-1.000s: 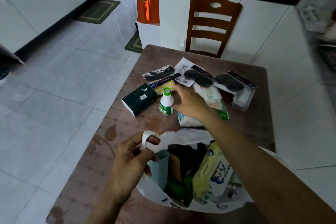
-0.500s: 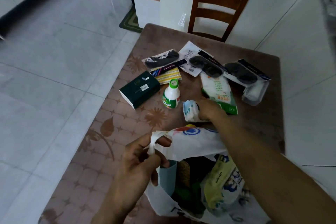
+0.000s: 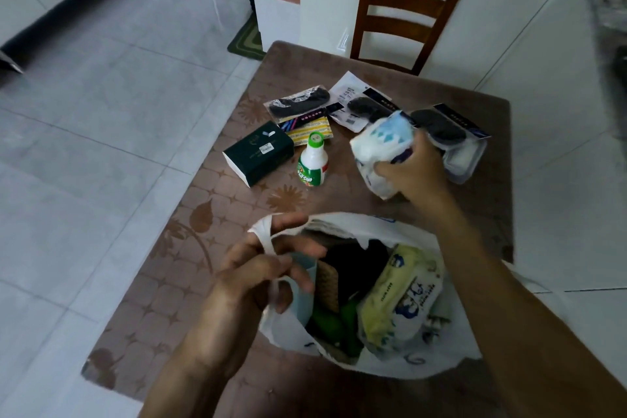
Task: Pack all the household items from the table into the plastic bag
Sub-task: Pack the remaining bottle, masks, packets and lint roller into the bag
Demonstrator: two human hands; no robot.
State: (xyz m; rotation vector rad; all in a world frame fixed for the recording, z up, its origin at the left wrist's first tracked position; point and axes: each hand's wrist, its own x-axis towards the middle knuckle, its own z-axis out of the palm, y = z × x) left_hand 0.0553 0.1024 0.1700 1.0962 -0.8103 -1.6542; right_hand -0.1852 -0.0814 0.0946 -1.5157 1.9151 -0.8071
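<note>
The right hand [image 3: 412, 171] covers the near end of a soft white packet [image 3: 381, 149] with blue marks, its fingers curled round it, so how far the packet reaches is not clear, nor whether it touches the table [image 3: 190, 248]; its print is too blurred to read. The left hand [image 3: 258, 268] grips the twisted white handle [image 3: 268, 241] of the plastic bag [image 3: 417, 360], which sits open at the near edge of the table. Inside the bag a pale yellow pack of wipes [image 3: 400, 299] shows plainly, with something green and something dark beside it that cannot be made out. The bag's right side is hidden by the right forearm. Beyond the bag on the table stand a small white bottle [image 3: 312, 166] with a green cap and, just left of it, a dark green box [image 3: 259, 153]. Farther back lie several flat packets of dark items [image 3: 298, 103], overlapping, and a clear tub [image 3: 463, 159] partly hidden behind the right hand. A wooden chair [image 3: 407, 7] stands at the far side, its seat out of sight.
</note>
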